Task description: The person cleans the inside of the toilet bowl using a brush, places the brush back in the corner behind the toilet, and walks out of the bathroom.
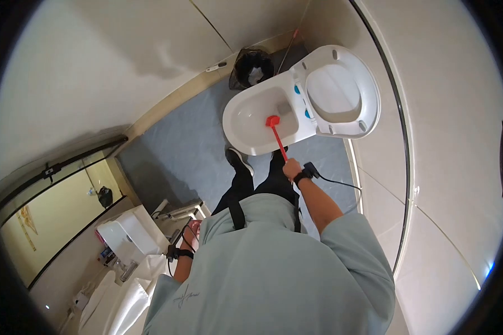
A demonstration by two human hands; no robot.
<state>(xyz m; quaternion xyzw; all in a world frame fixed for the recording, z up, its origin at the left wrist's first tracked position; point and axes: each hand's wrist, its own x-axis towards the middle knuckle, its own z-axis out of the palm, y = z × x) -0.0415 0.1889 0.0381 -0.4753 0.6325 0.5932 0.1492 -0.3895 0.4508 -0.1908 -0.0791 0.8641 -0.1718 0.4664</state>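
My right hand [292, 168] is closed around the handle of a red toilet brush [279, 141]. The brush reaches down into the white toilet bowl [236, 134], and its red head lies against the inside of the bowl near the middle. Behind the bowl the toilet seat and lid [370, 106] are raised. My left hand [194, 228] hangs low at my left side, close to a white-framed rack [191, 211]. Its fingers are too small and partly hidden to make out, so whether it holds anything is unclear.
A bin with a black bag [241, 72] stands beside the toilet against the wall. A thin stick with a red tip [295, 34] leans behind it. To the left are a washbasin [129, 307], a white box [129, 237] and a mirror [56, 218]. Cables hang from both wrists.
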